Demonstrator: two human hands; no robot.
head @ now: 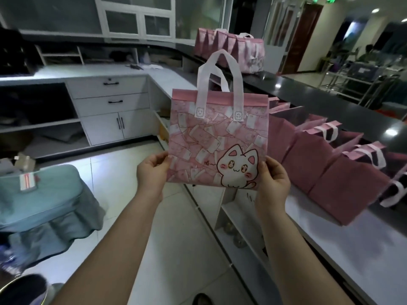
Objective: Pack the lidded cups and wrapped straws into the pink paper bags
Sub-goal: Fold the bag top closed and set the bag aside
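Observation:
I hold a pink bag (211,137) upright in the air in front of me; it has pale handles and a white cartoon cat printed at its lower right. My left hand (152,172) pinches its lower left edge. My right hand (274,177) pinches its lower right edge. Several more pink bags (330,170) lie on their sides along the counter at the right. Another row of pink bags (229,47) stands on the dark counter farther back. No cups or straws are in view.
A white-and-dark counter (330,234) runs along the right with open shelves below. White drawers and cabinets (110,111) stand at the back left. A teal-covered stool (44,201) sits on the tiled floor at the left.

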